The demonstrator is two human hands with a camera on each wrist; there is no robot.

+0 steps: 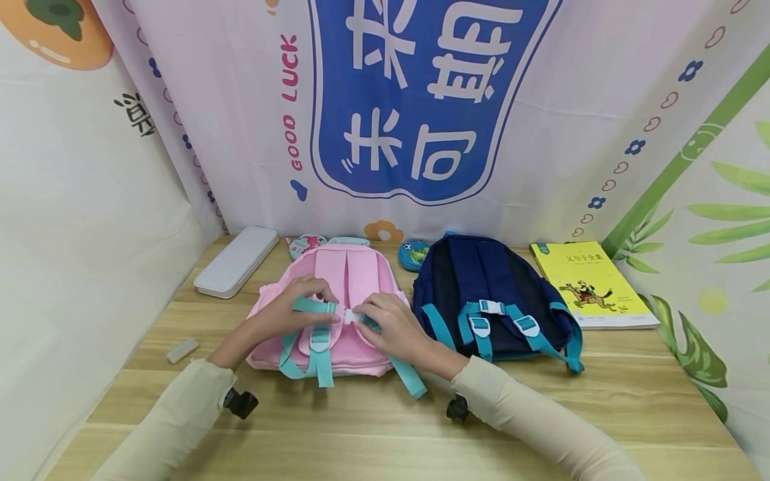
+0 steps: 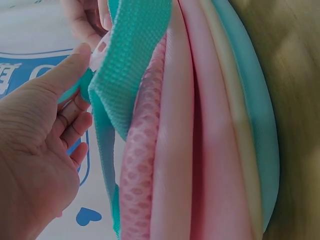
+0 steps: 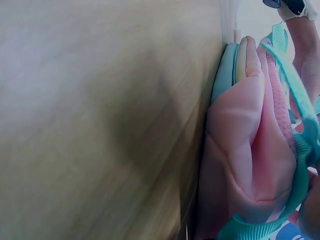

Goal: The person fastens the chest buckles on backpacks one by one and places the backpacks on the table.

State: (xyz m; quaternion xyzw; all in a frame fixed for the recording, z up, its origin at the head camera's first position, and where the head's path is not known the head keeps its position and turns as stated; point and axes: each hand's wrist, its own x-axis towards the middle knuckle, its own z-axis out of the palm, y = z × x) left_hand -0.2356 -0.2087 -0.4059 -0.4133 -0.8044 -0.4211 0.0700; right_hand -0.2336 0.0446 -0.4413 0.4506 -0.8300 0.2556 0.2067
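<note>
A pink backpack (image 1: 346, 267) lies on the table with its teal shoulder straps (image 1: 321, 357) facing up. Over its middle, my left hand (image 1: 295, 308) pinches a teal strap between thumb and fingers, and in the left wrist view the strap (image 2: 127, 65) hangs in front of those fingers. Opposite it, my right hand (image 1: 394, 326) pinches a white buckle (image 1: 350, 316). Between the fingertips of both hands, part of the buckle is hidden, and I cannot tell whether its halves are joined. The right wrist view shows the backpack's side (image 3: 245, 140) and a teal strap (image 3: 295, 85).
A dark blue backpack (image 1: 481, 260) with teal straps lies right of the pink one. Farther right is a yellow book (image 1: 586, 280). A white case (image 1: 237, 262) lies at the back left, a small eraser-like block (image 1: 182, 350) at the left edge. A printed curtain (image 1: 541, 133) closes off the back.
</note>
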